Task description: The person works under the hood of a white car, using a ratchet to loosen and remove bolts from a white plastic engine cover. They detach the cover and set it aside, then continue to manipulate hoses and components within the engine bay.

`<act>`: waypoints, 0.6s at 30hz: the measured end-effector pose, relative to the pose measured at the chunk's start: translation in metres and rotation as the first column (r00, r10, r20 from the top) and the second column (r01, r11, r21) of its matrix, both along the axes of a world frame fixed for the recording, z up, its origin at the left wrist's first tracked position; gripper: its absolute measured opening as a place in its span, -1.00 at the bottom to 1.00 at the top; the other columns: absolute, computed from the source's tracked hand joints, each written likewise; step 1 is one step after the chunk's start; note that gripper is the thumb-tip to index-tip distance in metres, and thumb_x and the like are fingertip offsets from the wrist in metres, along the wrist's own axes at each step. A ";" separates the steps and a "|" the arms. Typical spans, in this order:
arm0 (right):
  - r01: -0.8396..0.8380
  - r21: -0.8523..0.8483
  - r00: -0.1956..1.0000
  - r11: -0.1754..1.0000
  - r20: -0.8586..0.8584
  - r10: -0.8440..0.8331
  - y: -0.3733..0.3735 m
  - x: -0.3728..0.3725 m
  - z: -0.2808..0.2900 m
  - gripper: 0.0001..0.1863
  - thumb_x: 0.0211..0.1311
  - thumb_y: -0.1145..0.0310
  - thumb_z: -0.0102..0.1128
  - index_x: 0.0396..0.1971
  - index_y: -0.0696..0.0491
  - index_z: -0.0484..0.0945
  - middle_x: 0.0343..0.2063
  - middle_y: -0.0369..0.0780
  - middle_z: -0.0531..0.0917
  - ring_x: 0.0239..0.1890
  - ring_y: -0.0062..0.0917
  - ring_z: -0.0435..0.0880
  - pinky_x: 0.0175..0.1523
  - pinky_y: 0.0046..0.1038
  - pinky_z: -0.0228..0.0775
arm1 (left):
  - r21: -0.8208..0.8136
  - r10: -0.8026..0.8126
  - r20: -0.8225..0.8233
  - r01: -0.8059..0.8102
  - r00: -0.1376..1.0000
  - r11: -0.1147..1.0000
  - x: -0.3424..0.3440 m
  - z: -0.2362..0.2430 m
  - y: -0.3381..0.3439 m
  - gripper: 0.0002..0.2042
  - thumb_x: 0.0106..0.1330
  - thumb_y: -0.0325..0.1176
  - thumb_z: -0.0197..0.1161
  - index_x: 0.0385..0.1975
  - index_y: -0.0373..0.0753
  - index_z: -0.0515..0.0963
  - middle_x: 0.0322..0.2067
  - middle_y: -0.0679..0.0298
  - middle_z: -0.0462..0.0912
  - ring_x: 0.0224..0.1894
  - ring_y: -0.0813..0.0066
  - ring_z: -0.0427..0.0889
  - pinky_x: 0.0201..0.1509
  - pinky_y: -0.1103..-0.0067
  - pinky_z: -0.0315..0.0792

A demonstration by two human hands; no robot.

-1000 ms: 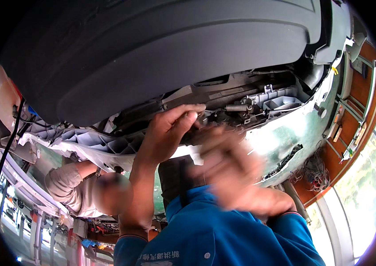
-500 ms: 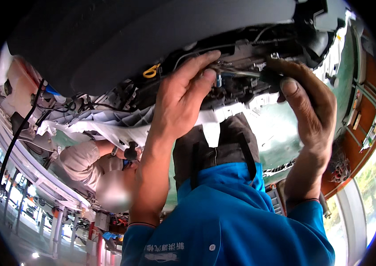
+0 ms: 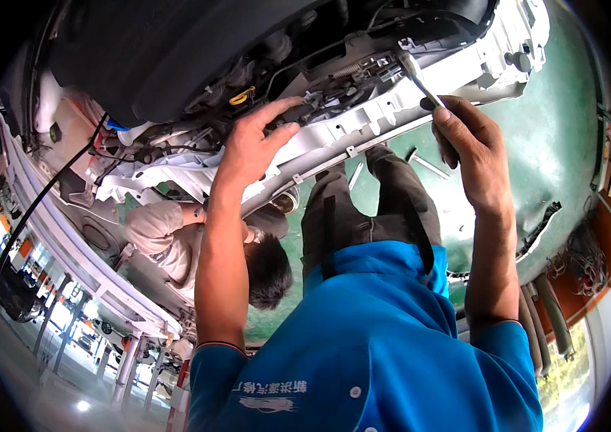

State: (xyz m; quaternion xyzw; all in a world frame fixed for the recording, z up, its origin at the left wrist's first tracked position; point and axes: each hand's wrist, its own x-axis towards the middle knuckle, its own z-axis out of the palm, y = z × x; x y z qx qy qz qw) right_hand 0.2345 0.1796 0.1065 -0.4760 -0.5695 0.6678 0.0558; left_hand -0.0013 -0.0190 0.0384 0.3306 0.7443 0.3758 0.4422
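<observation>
Two bare hands at the front edge of one engine bay (image 3: 320, 54). With the left hand (image 3: 251, 147), released, thumb and forefinger parted, reaching just beside one white crossmember (image 3: 349, 124); cannot tell the pose of the other fingers, hidden from view. In the right hand (image 3: 475, 137), fingers curled, grasping one metal tool (image 3: 418, 81) by its lower end, tilted up and leftward over the crossmember, head near the metal fittings (image 3: 385, 70) of the bay. Cannot tell of contact between head and fittings.

Near the left hand, above it: one yellow loop (image 3: 243, 96). Between the hands, behind the crossmember: one coil spring (image 3: 346, 70), lying at a slant. Toward the right end of the crossmember: two dark round stops (image 3: 521, 62). At the top: one large dark panel (image 3: 176, 57).

Below the crossmember: two legs in dark trousers (image 3: 408, 196), with one blue shirt (image 3: 363, 317) nearer, showing two white buttons (image 3: 354, 392). On the green floor (image 3: 522, 158): one T-shaped metal tool (image 3: 431, 166) right of the legs, one pale bar (image 3: 356, 175) between them, one curved black strip (image 3: 540, 227) farther right.

Beyond the left forearm (image 3: 220, 281): one co-worker in a beige top (image 3: 158, 230), head bent. Farther left: one long black cable (image 3: 37, 201). Far right: one tangled bundle of cords (image 3: 586, 263).
</observation>
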 end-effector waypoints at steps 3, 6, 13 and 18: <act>-0.049 0.004 0.998 0.999 -0.033 0.049 0.003 0.021 0.007 -0.60 0.40 0.17 0.20 -0.06 0.24 0.58 -0.56 -0.44 0.43 -0.54 -0.80 0.31 -0.48 -0.68 0.10 | 0.015 0.022 -0.016 -0.022 1.000 1.000 -0.005 -0.005 -0.004 -0.72 0.31 -0.39 0.30 -0.02 -0.35 0.62 -0.18 0.21 0.70 -0.09 0.50 0.61 0.06 0.61 0.44; -0.023 0.011 0.999 1.000 -0.029 0.023 0.013 0.049 0.012 -0.64 0.42 0.19 0.16 -0.11 0.23 0.58 -0.57 -0.44 0.39 -0.55 -0.82 0.26 -0.49 -0.67 0.07 | -0.074 0.108 0.122 -0.099 0.987 0.992 -0.005 -0.002 -0.002 -0.73 0.34 -0.38 0.28 -0.01 -0.33 0.65 -0.17 0.25 0.72 -0.07 0.58 0.58 0.11 0.62 0.39; 0.012 -0.060 0.996 0.998 -0.089 -0.018 0.023 0.080 0.014 -0.65 0.40 0.18 0.18 -0.14 0.22 0.59 -0.55 -0.42 0.44 -0.55 -0.81 0.30 -0.48 -0.68 0.08 | -0.103 0.106 -0.124 -0.119 0.987 0.988 0.014 0.010 0.004 -0.71 0.33 -0.31 0.29 -0.03 -0.31 0.67 -0.14 0.23 0.72 -0.05 0.55 0.57 0.14 0.61 0.37; 0.168 -0.187 0.958 0.968 -0.199 -0.205 0.030 0.086 0.015 -0.65 0.42 0.22 0.14 -0.10 0.25 0.56 -0.50 -0.36 0.47 -0.53 -0.76 0.36 -0.46 -0.68 0.14 | -0.050 0.246 -0.109 -0.252 0.963 0.966 0.040 0.013 0.014 -0.69 0.37 -0.26 0.25 -0.02 -0.32 0.65 -0.14 0.18 0.72 -0.10 0.51 0.59 0.09 0.60 0.40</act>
